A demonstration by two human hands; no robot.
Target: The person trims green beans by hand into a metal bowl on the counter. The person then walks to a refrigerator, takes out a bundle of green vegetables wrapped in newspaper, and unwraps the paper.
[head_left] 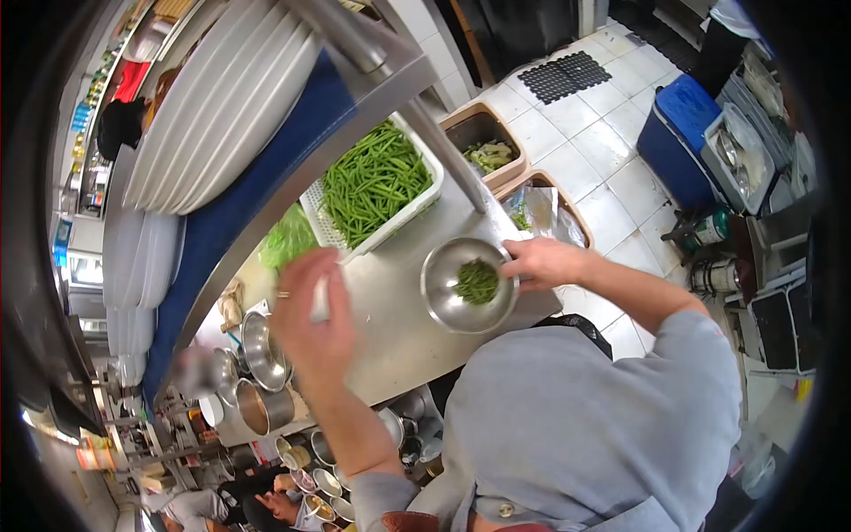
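Observation:
My right hand point(542, 263) grips the right rim of a round steel mixing bowl point(436, 288) on the steel counter. A small heap of cut green pieces point(477, 281) lies inside it. Raised to the left over the counter is my left hand point(312, 315), blurred, its fingers curled. Something small and white point(321, 300) shows between thumb and fingers; its kind is not clear. Behind the bowl stands a white perforated crate point(394, 223) full of long green beans point(377, 182). A green plastic bag point(289, 238) sits beside the crate, past my left hand.
An overhead shelf point(310, 133) with stacked white plates point(222, 106) crosses the left side. Two tan bins point(483, 120) with scraps stand beyond the counter's edge. Metal bowls point(263, 350) and a pot point(266, 408) are at left. A blue cooler point(678, 137) is on the tiled floor. People work at lower left.

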